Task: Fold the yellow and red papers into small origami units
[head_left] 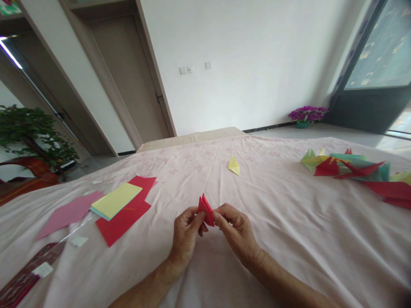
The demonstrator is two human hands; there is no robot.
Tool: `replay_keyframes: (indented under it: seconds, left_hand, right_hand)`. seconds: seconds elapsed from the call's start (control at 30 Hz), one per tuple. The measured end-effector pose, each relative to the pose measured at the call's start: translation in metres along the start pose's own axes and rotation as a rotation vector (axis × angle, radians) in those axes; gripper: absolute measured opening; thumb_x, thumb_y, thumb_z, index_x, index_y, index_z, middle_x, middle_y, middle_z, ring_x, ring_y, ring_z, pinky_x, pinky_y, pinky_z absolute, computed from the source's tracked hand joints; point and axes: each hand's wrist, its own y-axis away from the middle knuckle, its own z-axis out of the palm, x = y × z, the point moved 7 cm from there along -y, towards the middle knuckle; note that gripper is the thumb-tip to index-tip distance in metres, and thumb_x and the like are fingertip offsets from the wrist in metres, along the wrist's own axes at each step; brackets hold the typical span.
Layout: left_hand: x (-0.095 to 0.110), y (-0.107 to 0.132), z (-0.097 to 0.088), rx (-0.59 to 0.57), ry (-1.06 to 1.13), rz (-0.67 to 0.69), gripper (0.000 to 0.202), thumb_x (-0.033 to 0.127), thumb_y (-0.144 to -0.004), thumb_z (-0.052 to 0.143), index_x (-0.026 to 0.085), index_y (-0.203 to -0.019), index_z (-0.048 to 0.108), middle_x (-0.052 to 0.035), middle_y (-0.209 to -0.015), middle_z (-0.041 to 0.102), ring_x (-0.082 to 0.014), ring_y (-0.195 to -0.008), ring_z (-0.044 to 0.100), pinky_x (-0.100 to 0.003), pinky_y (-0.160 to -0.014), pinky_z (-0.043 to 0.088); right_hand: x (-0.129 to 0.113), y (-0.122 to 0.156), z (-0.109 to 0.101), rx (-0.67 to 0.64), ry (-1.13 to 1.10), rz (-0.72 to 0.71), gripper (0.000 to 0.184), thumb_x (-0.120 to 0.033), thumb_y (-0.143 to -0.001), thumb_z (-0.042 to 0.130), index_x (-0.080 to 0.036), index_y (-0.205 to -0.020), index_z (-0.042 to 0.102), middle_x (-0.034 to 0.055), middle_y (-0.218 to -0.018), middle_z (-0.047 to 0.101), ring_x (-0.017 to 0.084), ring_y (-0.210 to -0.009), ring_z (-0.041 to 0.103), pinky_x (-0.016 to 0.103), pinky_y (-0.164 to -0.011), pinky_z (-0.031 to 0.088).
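Note:
A small folded red paper piece [206,210] is held up just above the pale pink bedsheet [289,222], pinched from both sides. My left hand [186,235] grips its left edge with thumb and fingers closed. My right hand [236,229] pinches its right edge, fingers curled. A single folded yellow paper piece [234,165] lies on the sheet beyond my hands.
A stack of flat sheets lies to the left: yellow [116,199] on top of red [123,218], with pink [69,212] beside it. Several folded red, green and yellow pieces [346,167] are heaped at the right. A potted plant [28,132] and a door [128,77] stand beyond the bed.

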Motion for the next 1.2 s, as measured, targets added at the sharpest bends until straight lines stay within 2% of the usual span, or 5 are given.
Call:
replay_keyframes:
  seconds: [0.17, 0.33, 0.47, 1.03, 1.2]
  left_hand:
    - [0.005, 0.001, -0.006, 0.054, -0.083, 0.027, 0.023, 0.039, -0.084, 0.063, 0.016, -0.084, 0.065, 0.0036, -0.059, 0.055, -0.0089, -0.053, 0.047, -0.019, -0.051, 0.038]
    - [0.014, -0.002, -0.005, 0.020, -0.178, 0.126, 0.020, 0.037, -0.085, 0.062, 0.017, -0.086, 0.066, -0.0019, -0.081, 0.065, -0.0154, -0.076, 0.058, -0.025, -0.073, 0.045]
    - [0.013, -0.005, -0.009, 0.029, -0.186, 0.139, 0.020, 0.037, -0.083, 0.064, 0.018, -0.088, 0.067, -0.0033, -0.089, 0.066, -0.0190, -0.087, 0.059, -0.028, -0.081, 0.045]
    - [0.007, -0.003, -0.007, 0.067, 0.001, 0.008, 0.022, 0.038, -0.081, 0.066, 0.015, -0.079, 0.066, 0.0011, -0.071, 0.062, -0.0126, -0.068, 0.055, -0.022, -0.066, 0.045]
    - [0.009, -0.004, -0.005, 0.058, 0.049, -0.028, 0.024, 0.038, -0.079, 0.067, 0.015, -0.073, 0.063, 0.0018, -0.066, 0.059, -0.0108, -0.062, 0.051, -0.020, -0.060, 0.043]
  right_hand:
    - [-0.007, 0.002, 0.003, -0.046, 0.055, -0.107, 0.015, -0.033, -0.082, 0.066, -0.020, -0.089, 0.071, 0.0023, -0.076, 0.063, 0.014, -0.067, 0.058, 0.024, -0.059, 0.044]
    - [-0.001, 0.002, 0.005, -0.013, 0.129, -0.144, 0.011, -0.021, -0.086, 0.060, -0.020, -0.087, 0.070, 0.0018, -0.074, 0.063, 0.012, -0.063, 0.057, 0.023, -0.059, 0.045]
    - [0.001, 0.002, 0.005, -0.012, 0.183, -0.162, 0.011, -0.017, -0.084, 0.060, -0.021, -0.085, 0.071, 0.0018, -0.073, 0.064, 0.013, -0.063, 0.058, 0.023, -0.059, 0.044]
    - [0.002, 0.001, 0.012, -0.139, 0.321, -0.097, 0.015, -0.012, -0.079, 0.057, -0.019, -0.072, 0.069, 0.0004, -0.065, 0.061, 0.011, -0.057, 0.055, 0.023, -0.054, 0.039]
    - [0.002, 0.002, 0.015, -0.190, 0.262, -0.069, 0.012, -0.020, -0.084, 0.059, -0.019, -0.081, 0.070, 0.0011, -0.070, 0.065, 0.013, -0.062, 0.059, 0.023, -0.059, 0.042]
